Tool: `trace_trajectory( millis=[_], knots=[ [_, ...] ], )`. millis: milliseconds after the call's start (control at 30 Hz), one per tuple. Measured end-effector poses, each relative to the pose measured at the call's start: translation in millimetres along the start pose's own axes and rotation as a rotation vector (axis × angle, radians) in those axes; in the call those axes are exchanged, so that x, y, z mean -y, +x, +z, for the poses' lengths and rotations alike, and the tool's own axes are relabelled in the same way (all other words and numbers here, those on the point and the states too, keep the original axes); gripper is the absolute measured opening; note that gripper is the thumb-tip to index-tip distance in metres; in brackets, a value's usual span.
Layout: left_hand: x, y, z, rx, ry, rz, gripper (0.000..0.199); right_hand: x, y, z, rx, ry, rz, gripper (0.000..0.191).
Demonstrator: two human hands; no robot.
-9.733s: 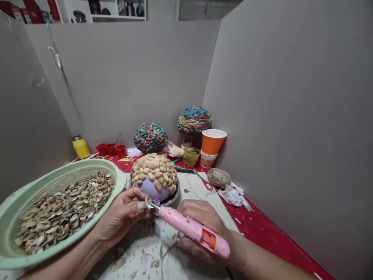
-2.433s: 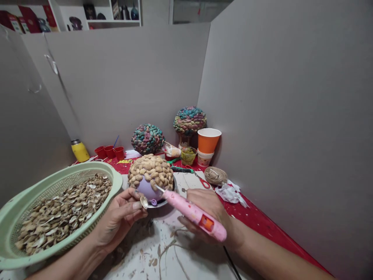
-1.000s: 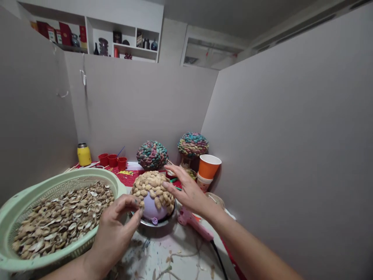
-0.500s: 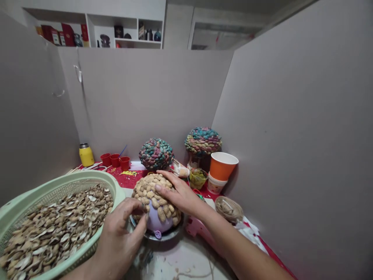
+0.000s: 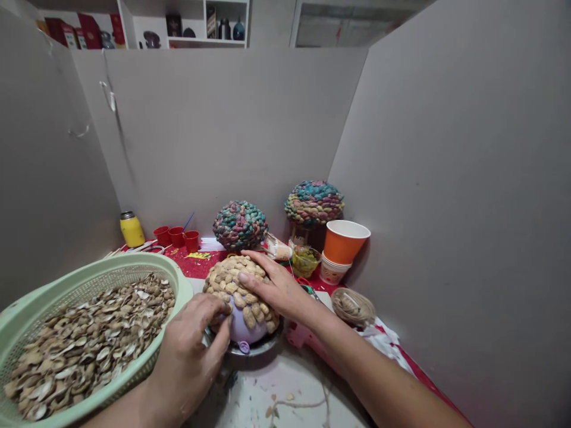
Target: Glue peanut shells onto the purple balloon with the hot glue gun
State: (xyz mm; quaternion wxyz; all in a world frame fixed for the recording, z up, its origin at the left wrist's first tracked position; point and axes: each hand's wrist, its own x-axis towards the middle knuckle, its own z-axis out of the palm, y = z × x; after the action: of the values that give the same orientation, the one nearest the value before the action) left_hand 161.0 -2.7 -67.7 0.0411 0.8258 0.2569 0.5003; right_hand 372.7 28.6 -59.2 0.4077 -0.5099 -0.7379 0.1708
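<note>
A lilac balloon [image 5: 245,328], its knot facing me, sits in a shallow metal bowl [image 5: 263,349]. Peanut shells [image 5: 227,276] cover its top and sides, while part of the front is bare. Against that bare patch, my left hand [image 5: 190,345] is closed in a pinch at the edge of the shells, with what looks like a peanut shell between thumb and finger, mostly hidden. My right hand [image 5: 276,285] lies over the balloon's upper right side, fingers stretched out and thumb apart on the shells. On the left, a green basket [image 5: 181,291] is full of loose peanut shells [image 5: 102,339].
Behind stand two painted shell-covered domes [image 5: 241,226], red cups [image 5: 176,236] and a yellow bottle [image 5: 131,230]. At right are an orange paper bucket [image 5: 343,244], a twine roll [image 5: 354,307] and a pink tool [image 5: 307,339]. Grey panels [image 5: 214,131] enclose the table.
The view has tipped down slightly, so the background sits higher. Both hands keep nearly the same places on the balloon, the left still pinching at the bare patch.
</note>
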Motion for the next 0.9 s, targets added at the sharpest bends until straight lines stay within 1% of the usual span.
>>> trace_trajectory(
  millis=[200, 267, 400, 467, 533, 633, 767, 900],
  knots=[
    [6, -4, 2.0, -0.001, 0.146, 0.13, 0.021, 1, -1, -1, 0.004, -0.004, 0.011, 0.063],
    [11, -9, 1.9, 0.002, 0.201, 0.199, 0.023, 2, 0, -2, 0.003, -0.004, 0.012, 0.064],
    [21, -17, -3.0, 0.087, 0.319, 0.443, 0.03, 1, 0, -1, -0.005, -0.017, 0.001, 0.066],
    [23, -17, -7.2, 0.118, 0.355, 0.557, 0.027, 0, 0, -1, -0.012, -0.018, -0.006, 0.066],
    [22, -14, -10.9, 0.117, 0.391, 0.639, 0.024, 0, 1, 0, -0.015, -0.014, -0.012, 0.067],
    [19, -7, -13.2, 0.123, 0.463, 0.693, 0.029, 1, 1, -1, -0.017, -0.017, -0.019, 0.066],
    [19, -5, -11.4, 0.146, 0.507, 0.695, 0.031, 2, 0, -2, -0.023, -0.014, -0.03, 0.065],
    [25, -9, -9.0, 0.16, 0.488, 0.695, 0.03, 2, 0, -2, -0.032, -0.012, -0.041, 0.062]
  ],
)
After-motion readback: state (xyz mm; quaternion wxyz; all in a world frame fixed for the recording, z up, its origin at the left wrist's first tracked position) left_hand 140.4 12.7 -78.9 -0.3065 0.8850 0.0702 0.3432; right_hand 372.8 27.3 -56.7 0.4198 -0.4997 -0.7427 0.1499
